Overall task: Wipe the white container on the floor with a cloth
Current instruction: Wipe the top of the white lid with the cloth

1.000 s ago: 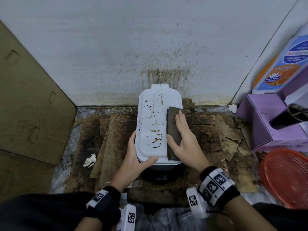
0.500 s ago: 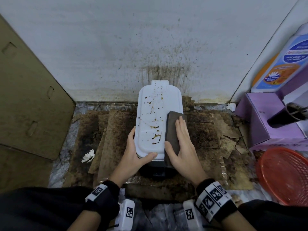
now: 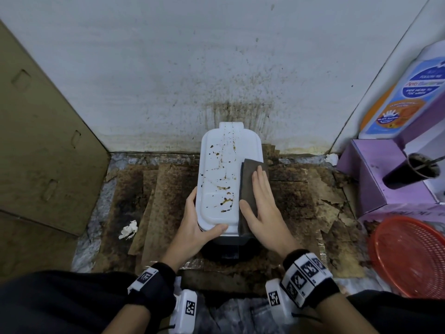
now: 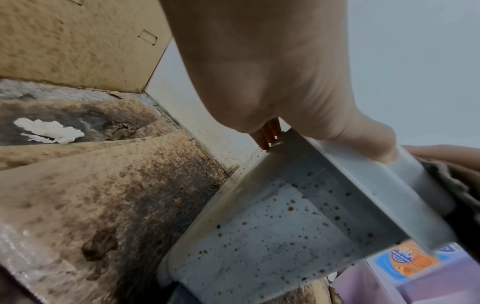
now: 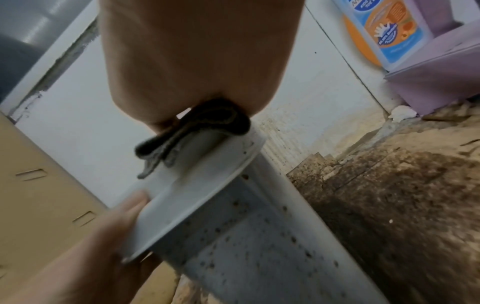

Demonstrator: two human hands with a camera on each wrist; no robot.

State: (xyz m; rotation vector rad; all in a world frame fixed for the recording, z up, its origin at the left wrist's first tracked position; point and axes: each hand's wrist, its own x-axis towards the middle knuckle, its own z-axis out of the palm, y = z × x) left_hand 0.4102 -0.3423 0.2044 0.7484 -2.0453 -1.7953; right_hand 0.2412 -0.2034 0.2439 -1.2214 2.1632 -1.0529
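The white container (image 3: pixel 224 169) stands on the floor against the wall, its lid spotted with brown stains. A folded dark grey cloth (image 3: pixel 248 186) lies along the lid's right edge. My right hand (image 3: pixel 262 206) presses flat on the cloth with straight fingers. My left hand (image 3: pixel 199 227) grips the lid's near left corner, thumb on the front edge. In the left wrist view the left hand (image 4: pixel 272 72) sits on the rim of the speckled container (image 4: pixel 259 236). In the right wrist view the cloth (image 5: pixel 197 127) bunches under the right hand (image 5: pixel 194 51).
Stained cardboard sheets (image 3: pixel 163 201) cover the floor, with a crumpled tissue (image 3: pixel 128 229) at the left. A cardboard panel (image 3: pixel 48 141) leans at the left. At the right are a purple box (image 3: pixel 375 179), a dark cup (image 3: pixel 414 172), a soap bottle (image 3: pixel 409 92) and a red basket (image 3: pixel 409 256).
My right hand and the cloth slid slightly toward me along the lid's right edge. The left hand keeps its hold on the near corner.
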